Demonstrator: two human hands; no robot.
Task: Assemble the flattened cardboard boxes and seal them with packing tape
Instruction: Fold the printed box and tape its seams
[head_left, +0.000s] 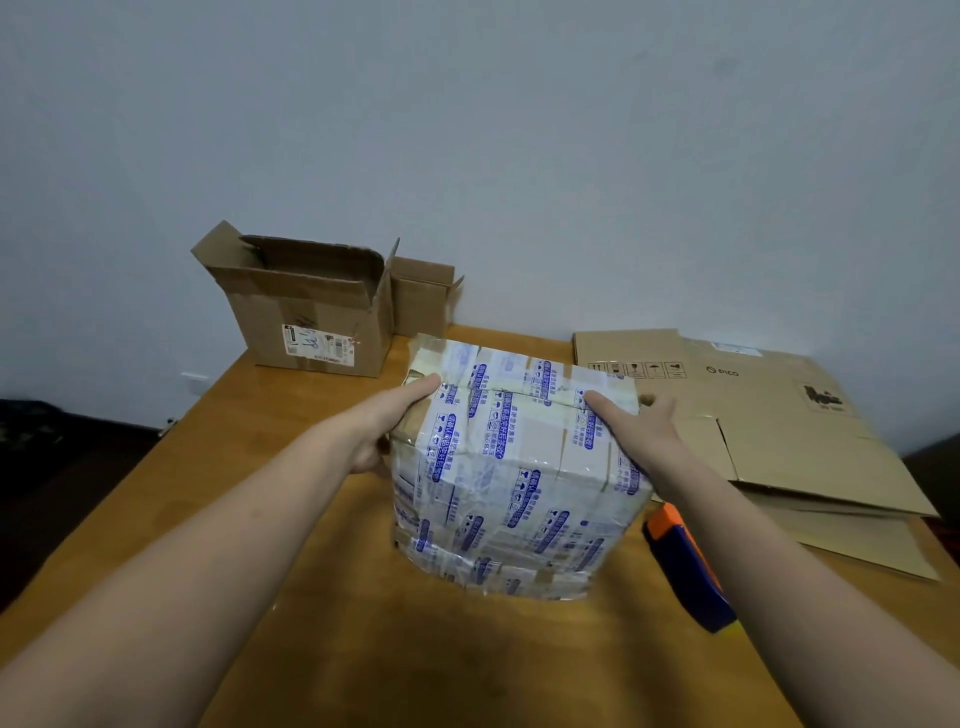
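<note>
Holding taped box (514, 467) edges: hands (387, 423) (641, 431)
</note>
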